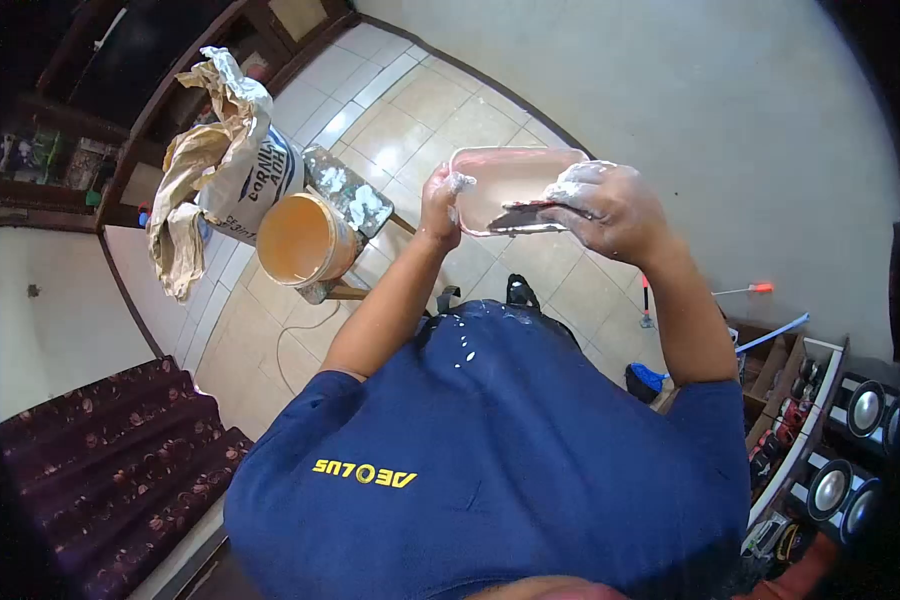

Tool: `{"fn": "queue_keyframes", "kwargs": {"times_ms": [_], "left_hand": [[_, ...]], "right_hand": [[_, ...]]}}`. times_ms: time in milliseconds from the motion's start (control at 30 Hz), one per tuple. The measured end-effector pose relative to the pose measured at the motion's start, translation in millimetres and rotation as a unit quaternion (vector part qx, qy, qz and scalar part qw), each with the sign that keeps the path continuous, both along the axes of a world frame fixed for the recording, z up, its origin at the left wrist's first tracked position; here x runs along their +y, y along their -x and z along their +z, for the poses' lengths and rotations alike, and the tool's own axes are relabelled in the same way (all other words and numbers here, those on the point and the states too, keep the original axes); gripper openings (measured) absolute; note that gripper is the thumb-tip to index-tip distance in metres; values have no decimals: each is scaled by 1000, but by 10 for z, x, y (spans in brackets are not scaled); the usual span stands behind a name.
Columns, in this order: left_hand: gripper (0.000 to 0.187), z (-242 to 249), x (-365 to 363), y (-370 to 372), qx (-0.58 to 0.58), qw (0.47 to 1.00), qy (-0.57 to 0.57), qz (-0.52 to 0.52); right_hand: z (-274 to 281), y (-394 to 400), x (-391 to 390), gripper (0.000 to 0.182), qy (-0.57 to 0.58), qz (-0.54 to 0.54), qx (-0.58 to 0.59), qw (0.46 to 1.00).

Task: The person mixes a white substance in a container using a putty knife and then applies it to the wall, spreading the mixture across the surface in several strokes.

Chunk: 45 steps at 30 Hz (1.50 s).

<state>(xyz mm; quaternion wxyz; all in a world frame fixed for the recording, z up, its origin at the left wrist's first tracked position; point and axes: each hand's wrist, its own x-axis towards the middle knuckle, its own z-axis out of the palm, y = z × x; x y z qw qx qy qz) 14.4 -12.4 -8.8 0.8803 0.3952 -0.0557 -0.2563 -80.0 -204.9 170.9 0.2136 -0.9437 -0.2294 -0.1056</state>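
Note:
My left hand (442, 207) grips the left end of a pale pink rectangular tub (515, 158), its thumb over the rim and smeared white. Inside the tub, the surface is whitish. My right hand (610, 212), its fingers coated in white paste, is closed on a dark flat scraper (520, 216) that lies over the tub's near right part. The scraper's far end reaches into the tub by the near wall. Part of its handle is hidden by the fingers.
An orange-tinted bucket (298, 240) and a splattered bench (355, 195) stand at the left beside an open paper sack (260, 185). A wall (750, 150) rises ahead to the right. Shelves with speakers (830, 487) are at lower right, a patterned sofa (120, 460) at lower left.

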Motion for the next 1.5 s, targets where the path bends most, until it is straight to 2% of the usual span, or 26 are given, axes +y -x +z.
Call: {"fn": "queue_keyframes", "kwargs": {"times_ms": [100,200,267,400,467,633,700,767,867,967,1167,1267,1367,1433,1500], "left_hand": [[43,-11,-15,-28,-33,999,0,-16],[43,79,-42,15,-35,999,15,-17],[43,94,-29,65,-13,1000,4,-1],[43,76,-42,60,-44,999,13,-13],[45,39,-39,75,-38,999,-19,-9],[50,120,-32,98,-28,999,20,-23],[51,182,-8,114,-36,999,20,-18],[53,213,20,121,-15,1000,15,-18],[53,247,30,113,-52,998,28,-26],[53,258,23,117,-46,998,30,-28],[53,354,46,167,-39,998,43,-20],[49,324,87,167,-34,997,60,-36],[46,225,95,140,-6,999,47,-20],[43,177,84,129,-20,999,33,-15],[41,39,90,127,58,996,47,40]], "right_hand": [[102,13,6,17,-5,-7,-30,999],[122,37,42,17,-18,-4,5,1000],[121,71,120,17,-25,1,76,997],[-84,71,123,12,-73,2,49,996],[-149,65,98,15,-60,2,97,993],[-356,104,96,13,-16,18,80,996],[-274,128,28,16,-21,-24,43,999],[-70,138,-12,15,-35,-20,26,999],[117,184,-48,15,-90,-64,-28,994],[173,238,31,16,-114,-35,-10,993],[120,262,73,17,-89,-40,-11,995],[161,312,-21,14,-151,-157,-64,974],[197,375,-97,14,-152,-197,-119,961],[-29,443,-186,12,-174,-212,-142,951],[-192,538,-192,11,-368,-345,-87,859]]}}
